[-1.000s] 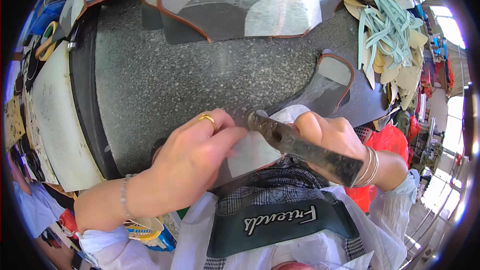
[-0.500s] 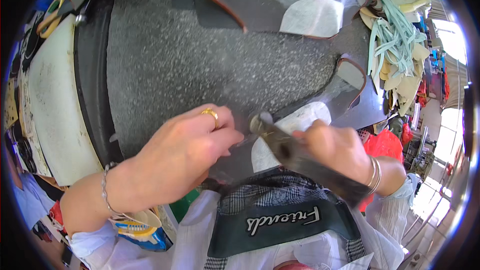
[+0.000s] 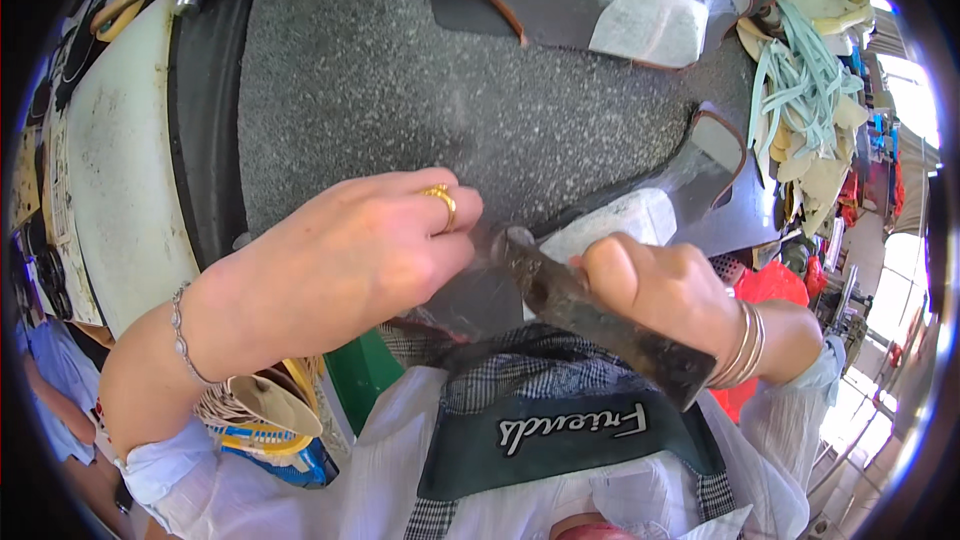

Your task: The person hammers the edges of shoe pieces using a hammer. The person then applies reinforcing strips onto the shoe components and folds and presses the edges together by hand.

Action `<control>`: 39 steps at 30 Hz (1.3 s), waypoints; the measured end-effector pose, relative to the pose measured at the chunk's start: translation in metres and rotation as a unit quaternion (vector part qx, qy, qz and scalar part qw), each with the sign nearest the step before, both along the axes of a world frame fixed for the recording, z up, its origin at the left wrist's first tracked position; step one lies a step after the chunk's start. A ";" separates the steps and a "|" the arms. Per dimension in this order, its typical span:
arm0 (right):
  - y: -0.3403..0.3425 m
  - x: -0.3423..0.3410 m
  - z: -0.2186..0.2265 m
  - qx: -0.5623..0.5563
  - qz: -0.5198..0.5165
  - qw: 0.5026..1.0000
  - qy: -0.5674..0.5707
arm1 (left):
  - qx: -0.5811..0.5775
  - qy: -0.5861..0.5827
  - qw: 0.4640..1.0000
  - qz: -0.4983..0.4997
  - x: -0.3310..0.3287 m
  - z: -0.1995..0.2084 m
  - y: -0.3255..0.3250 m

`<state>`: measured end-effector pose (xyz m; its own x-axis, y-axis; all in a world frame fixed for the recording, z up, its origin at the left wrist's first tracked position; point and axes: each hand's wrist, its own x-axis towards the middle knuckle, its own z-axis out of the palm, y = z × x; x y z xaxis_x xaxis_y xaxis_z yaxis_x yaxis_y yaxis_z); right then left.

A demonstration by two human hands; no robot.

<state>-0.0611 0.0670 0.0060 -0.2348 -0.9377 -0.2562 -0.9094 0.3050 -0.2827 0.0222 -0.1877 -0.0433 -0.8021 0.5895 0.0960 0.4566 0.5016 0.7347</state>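
A dark grey shoe-upper piece (image 3: 690, 175) with reddish-brown edging and a white lining patch (image 3: 640, 220) lies across the near part of a speckled grey work surface (image 3: 400, 80). My left hand (image 3: 370, 235), wearing a gold ring, is closed in a pinch at the left end of this piece; its fingertips are partly hidden. A worn metal hammer (image 3: 590, 315) is in my right hand (image 3: 660, 290), fist wrapped around its handle. The round hammer face is low over the piece, just right of my left fingers. Its handle is mostly hidden by my hand.
More edged shoe-upper pieces (image 3: 500, 0) lie at the far side. Pale blue strips (image 3: 800, 80) and beige scraps (image 3: 820, 175) pile at the right. Scissors (image 3: 122, 2) lie far left beside a white curved panel (image 3: 120, 160). A red plastic bag (image 3: 772, 285) sits right of my right wrist.
My left hand has shifted slightly left and up in the picture, while the hammer has moved little and shows sharper. The view has shifted, moving the far pieces slightly right and up.
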 end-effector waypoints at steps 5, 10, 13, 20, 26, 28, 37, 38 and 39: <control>-0.006 -0.008 -0.002 -0.076 -0.022 0.995 -0.063 | -0.007 0.033 0.999 0.006 0.002 -0.007 -0.006; -0.009 -0.002 -0.009 -0.063 -0.027 0.990 -0.120 | -0.107 0.117 0.979 0.130 -0.003 -0.001 -0.009; -0.005 0.005 -0.003 0.013 -0.039 0.995 -0.091 | -0.068 0.083 0.986 0.126 -0.001 -0.014 -0.017; -0.004 -0.010 -0.005 -0.033 -0.022 0.978 -0.206 | -0.068 0.094 0.987 0.113 0.014 -0.012 -0.017; 0.002 -0.003 -0.009 0.015 -0.031 0.986 -0.163 | -0.069 0.100 0.977 0.177 0.013 -0.016 -0.016; 0.001 -0.002 -0.006 0.013 -0.021 0.990 -0.136 | -0.053 0.105 0.982 0.149 0.018 -0.018 -0.017; -0.003 -0.011 0.009 0.019 -0.023 0.995 -0.094 | -0.100 0.147 0.977 0.115 0.011 -0.011 -0.013; 0.001 -0.008 0.003 0.038 0.005 0.996 -0.081 | -0.079 0.118 0.986 0.088 0.009 -0.010 -0.013; -0.003 -0.010 0.007 0.042 0.024 0.992 -0.115 | -0.061 0.088 0.992 0.064 0.008 -0.010 -0.013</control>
